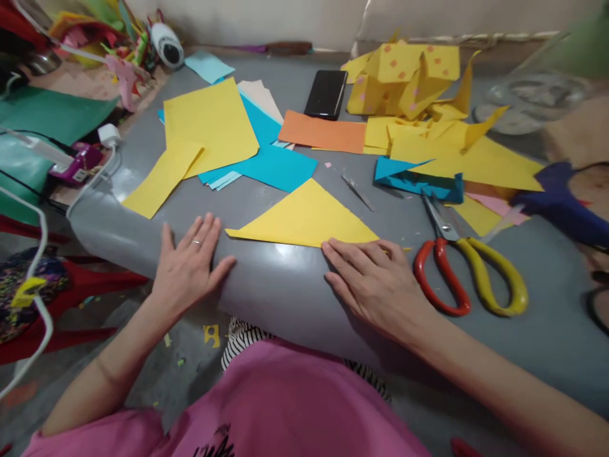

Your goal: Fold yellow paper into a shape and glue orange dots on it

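spreading across most of the frame, the grey counter (285, 279) carries paper and tools. at its centre, near the front edge, lies the yellow paper triangle (309, 216), apparently folded, its apex toward the top of the frame and its long axis running left to right along the lower edge. the right grip (380, 282) is nearer: it touches that edge right of centre, fingers laid over the right corner, so most of the paper extends leftward from it. it is released rather than clenched, pressing only with fingertips. the left grip (188, 270), also released, rests flat with fingers spread at left of centre, just beside the triangle's left tip but apart from it, holding nothing.

at upper right stands a spotted yellow paper construction (399, 70), box-like; whatever is inside it does not show. farther right, the clear plastic tray (509, 119) is blurred, and i cannot tell its contents. the scissors (445, 231) lie right of centre, beside the right grip, blades toward the top. the black phone (326, 94) lies at upper centre, and a slim metal tool (358, 192) just right of the apex.
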`<action>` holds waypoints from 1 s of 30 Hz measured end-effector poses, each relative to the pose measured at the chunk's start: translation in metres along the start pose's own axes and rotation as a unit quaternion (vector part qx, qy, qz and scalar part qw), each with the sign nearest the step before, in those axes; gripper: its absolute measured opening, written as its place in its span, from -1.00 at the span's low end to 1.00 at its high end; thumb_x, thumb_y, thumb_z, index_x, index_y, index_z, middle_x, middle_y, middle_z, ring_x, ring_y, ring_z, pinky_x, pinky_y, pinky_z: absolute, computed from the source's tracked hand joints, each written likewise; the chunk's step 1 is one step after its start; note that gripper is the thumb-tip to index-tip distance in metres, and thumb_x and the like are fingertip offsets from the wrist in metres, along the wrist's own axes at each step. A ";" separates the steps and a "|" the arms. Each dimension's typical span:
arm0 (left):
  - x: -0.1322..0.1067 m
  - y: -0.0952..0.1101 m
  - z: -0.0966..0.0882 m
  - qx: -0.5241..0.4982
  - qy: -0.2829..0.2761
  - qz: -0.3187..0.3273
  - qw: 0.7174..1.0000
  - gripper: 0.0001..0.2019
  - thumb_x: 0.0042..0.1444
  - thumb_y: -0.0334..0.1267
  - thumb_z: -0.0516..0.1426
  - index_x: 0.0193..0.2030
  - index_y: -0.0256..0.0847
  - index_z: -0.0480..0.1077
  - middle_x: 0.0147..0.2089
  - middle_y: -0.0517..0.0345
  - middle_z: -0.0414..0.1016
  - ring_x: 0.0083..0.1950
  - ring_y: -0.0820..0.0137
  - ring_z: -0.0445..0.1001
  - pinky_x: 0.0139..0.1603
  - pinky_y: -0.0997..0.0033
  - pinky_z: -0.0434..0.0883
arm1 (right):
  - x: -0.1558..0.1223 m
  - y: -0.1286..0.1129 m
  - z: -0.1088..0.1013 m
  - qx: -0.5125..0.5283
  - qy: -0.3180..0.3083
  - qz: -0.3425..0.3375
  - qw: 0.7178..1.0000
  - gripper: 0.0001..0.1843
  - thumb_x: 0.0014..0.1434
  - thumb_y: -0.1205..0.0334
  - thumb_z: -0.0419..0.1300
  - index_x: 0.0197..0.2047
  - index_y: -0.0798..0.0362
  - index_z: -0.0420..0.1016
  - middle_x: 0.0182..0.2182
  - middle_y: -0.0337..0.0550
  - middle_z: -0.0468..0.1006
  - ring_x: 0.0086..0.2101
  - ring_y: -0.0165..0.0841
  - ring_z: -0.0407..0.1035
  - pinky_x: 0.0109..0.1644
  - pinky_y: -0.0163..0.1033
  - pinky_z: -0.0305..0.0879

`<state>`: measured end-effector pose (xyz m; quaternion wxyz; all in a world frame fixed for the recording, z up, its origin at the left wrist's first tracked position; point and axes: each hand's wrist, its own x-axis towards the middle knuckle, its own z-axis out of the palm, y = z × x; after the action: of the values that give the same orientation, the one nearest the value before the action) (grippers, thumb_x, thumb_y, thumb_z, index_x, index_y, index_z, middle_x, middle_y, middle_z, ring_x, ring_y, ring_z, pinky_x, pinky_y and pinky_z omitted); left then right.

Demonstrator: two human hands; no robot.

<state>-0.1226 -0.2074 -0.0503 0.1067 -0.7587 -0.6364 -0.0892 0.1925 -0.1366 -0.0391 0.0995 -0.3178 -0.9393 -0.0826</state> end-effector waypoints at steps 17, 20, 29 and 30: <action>0.039 0.107 0.020 -0.083 0.082 0.198 0.973 -0.29 0.33 0.19 -0.04 0.22 -0.52 0.35 0.23 -0.27 0.49 0.26 0.07 0.48 0.27 0.08 0.41 | -0.026 -0.006 0.000 -0.019 0.051 0.064 0.996 -0.60 0.43 0.16 0.04 0.19 0.17 0.48 0.15 -0.12 0.56 0.12 -0.08 0.34 0.17 0.10 -0.02; 0.038 0.107 0.019 -0.092 0.080 0.196 0.973 -0.29 0.31 0.18 0.02 0.26 -0.50 0.32 0.25 -0.28 0.46 0.28 0.05 0.46 0.29 0.05 0.40 | -0.038 0.005 -0.004 -0.033 0.058 0.074 0.995 -0.61 0.42 0.14 0.08 0.16 0.17 0.50 0.13 -0.13 0.57 0.13 -0.08 0.35 0.18 0.09 0.00; 0.037 0.108 0.021 -0.099 0.093 0.198 0.971 -0.31 0.31 0.15 0.04 0.25 -0.53 0.32 0.25 -0.29 0.47 0.27 0.05 0.46 0.28 0.07 0.39 | -0.062 0.018 -0.012 -0.100 0.049 0.124 0.986 -0.61 0.38 0.14 0.13 0.12 0.21 0.54 0.07 -0.04 0.62 0.11 -0.08 0.39 0.18 0.04 0.04; 0.038 0.108 0.021 -0.099 0.095 0.198 0.970 -0.31 0.31 0.15 0.03 0.24 -0.53 0.33 0.24 -0.29 0.47 0.26 0.05 0.47 0.27 0.07 0.40 | -0.063 0.018 -0.012 -0.110 0.050 0.130 0.984 -0.61 0.38 0.13 0.13 0.10 0.23 0.54 0.05 0.00 0.63 0.11 -0.08 0.39 0.17 0.03 0.05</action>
<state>-0.0096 -0.1841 -0.0655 0.1065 -0.8647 -0.4481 -0.2004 0.2537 -0.1619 -0.0405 0.1204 -0.4416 -0.8691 -0.1874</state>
